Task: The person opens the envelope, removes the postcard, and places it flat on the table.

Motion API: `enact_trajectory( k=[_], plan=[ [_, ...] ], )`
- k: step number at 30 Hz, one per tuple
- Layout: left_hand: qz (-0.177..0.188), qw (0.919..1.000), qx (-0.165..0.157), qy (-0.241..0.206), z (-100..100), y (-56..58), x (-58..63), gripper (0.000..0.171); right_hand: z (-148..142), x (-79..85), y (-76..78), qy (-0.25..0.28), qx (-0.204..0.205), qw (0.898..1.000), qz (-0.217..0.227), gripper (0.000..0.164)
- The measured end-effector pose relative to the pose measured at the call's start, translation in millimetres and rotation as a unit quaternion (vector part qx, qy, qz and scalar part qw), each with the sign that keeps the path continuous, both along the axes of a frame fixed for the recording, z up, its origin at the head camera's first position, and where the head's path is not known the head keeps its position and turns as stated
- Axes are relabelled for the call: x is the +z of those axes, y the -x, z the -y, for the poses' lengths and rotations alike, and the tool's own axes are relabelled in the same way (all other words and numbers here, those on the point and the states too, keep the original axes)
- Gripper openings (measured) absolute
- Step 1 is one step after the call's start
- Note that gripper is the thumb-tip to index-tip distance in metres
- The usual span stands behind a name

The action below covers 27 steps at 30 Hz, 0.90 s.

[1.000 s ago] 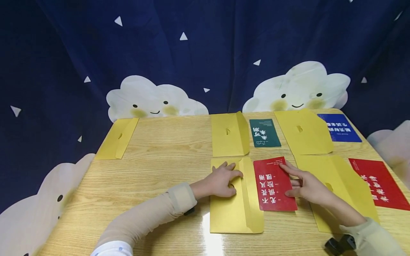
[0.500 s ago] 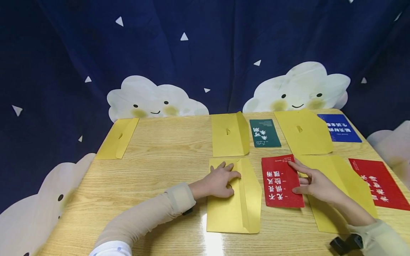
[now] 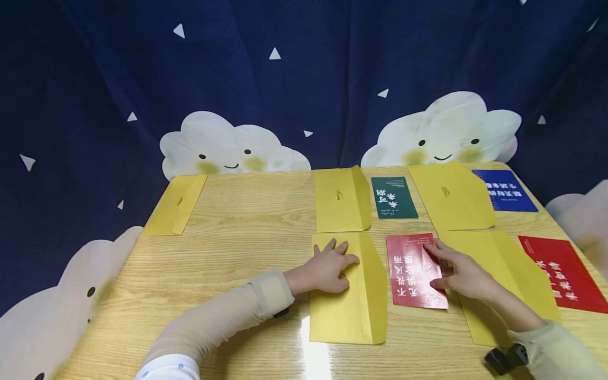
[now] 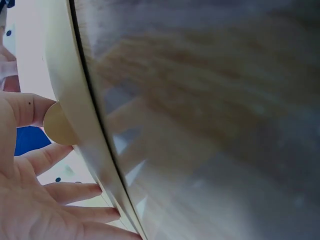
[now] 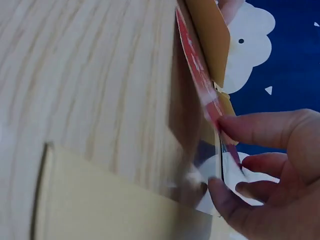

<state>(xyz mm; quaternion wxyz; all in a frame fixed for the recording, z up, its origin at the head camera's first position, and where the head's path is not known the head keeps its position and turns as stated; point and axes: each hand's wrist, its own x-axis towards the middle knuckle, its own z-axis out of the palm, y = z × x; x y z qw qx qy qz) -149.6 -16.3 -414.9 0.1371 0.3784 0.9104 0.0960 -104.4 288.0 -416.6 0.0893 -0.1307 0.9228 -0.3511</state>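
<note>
My left hand (image 3: 328, 266) rests on a yellow envelope (image 3: 337, 319) at the front middle, its fingers spread. In the left wrist view the envelope lies almost edge-on under the fingertips, with its rounded cut-out (image 4: 61, 125) near the thumb. To the right of this envelope, my right hand (image 3: 463, 274) pinches the right edge of a red card (image 3: 410, 269) with white lettering. From the right wrist, the card (image 5: 197, 65) looks tilted and slightly above the table, and part of it is hidden by the fingers (image 5: 255, 125). A narrow gap separates card and envelope.
Other yellow envelopes lie at the far left (image 3: 176, 206), back middle (image 3: 338, 214), back right (image 3: 446, 203) and under my right forearm (image 3: 503, 264). A green card (image 3: 394, 198), a blue card (image 3: 515, 198) and a second red card (image 3: 577, 279) lie on the wooden table (image 3: 247, 211).
The red card has shifted right, away from the front envelope, and now catches bright glare. That envelope's flap lies flatter and slid slightly. My left hand has stayed nearly in place.
</note>
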Motion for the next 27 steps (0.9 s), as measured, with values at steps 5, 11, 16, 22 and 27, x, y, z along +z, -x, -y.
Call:
enact_trajectory(
  k=[5,11,16,22,27],
  plan=[
    [0.003,1.0000,-0.001,0.004,-0.8,0.3,-0.1,0.053,2.5,-4.8,0.6,-0.048,0.006,0.999,-0.018,0.078],
    [0.001,0.9999,-0.003,0.012,-1.1,0.9,-0.7,0.055,4.4,-5.1,-0.7,-0.092,0.011,0.995,-0.042,0.074],
    [-0.003,1.0000,0.001,0.000,-0.3,2.1,0.9,0.054,7.5,0.2,-3.4,-0.081,0.006,0.995,-0.049,0.066],
    [-0.056,0.9974,-0.011,-0.043,4.6,2.9,5.1,0.049,13.9,14.0,-5.2,-0.039,0.001,0.996,-0.081,0.050],
    [-0.081,0.9901,-0.017,-0.113,12.6,1.9,11.5,0.042,26.8,28.5,-6.5,-0.009,-0.013,0.997,-0.080,0.046]
  ],
)
